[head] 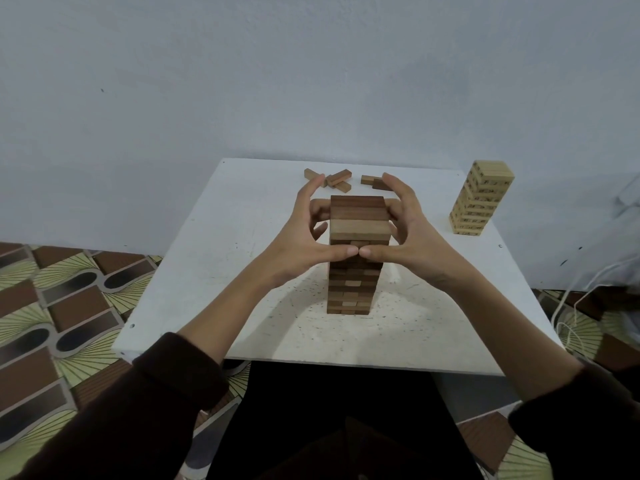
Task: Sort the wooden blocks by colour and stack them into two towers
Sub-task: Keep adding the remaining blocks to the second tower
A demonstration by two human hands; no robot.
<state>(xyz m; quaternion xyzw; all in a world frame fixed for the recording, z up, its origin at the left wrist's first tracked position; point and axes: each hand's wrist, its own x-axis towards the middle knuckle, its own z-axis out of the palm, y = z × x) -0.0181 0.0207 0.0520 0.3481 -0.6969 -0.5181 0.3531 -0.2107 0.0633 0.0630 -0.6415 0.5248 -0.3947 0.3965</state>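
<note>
Blocks of the darker wood form the brown tower [349, 282], which stands upright near the middle of the white table [207, 271], many layers high, with a paler block across the near side of its top layer. From my remote seat I see both hands clasped round its upper part. The left hand [304, 233] cups the left side: its index finger arches above the top edge, and at least one other finger lies against the side of the top layers. The right hand [412, 230] mirrors it on the right side, fingers curled in against the top blocks. The two thumbs meet tip to tip in front of the tower, a few layers below the top. Dark sleeves [166, 393] cover both forearms up to mid-arm.

Beyond the hands, at the far edge of the table, lie loose brown blocks [337, 180], some crossed over each other, and a second small group [372, 181] just to their right. The pale tower [481, 199] stands well apart on the far right corner. A white cord [571, 306] trails over the patterned floor [52, 306] on the right.
</note>
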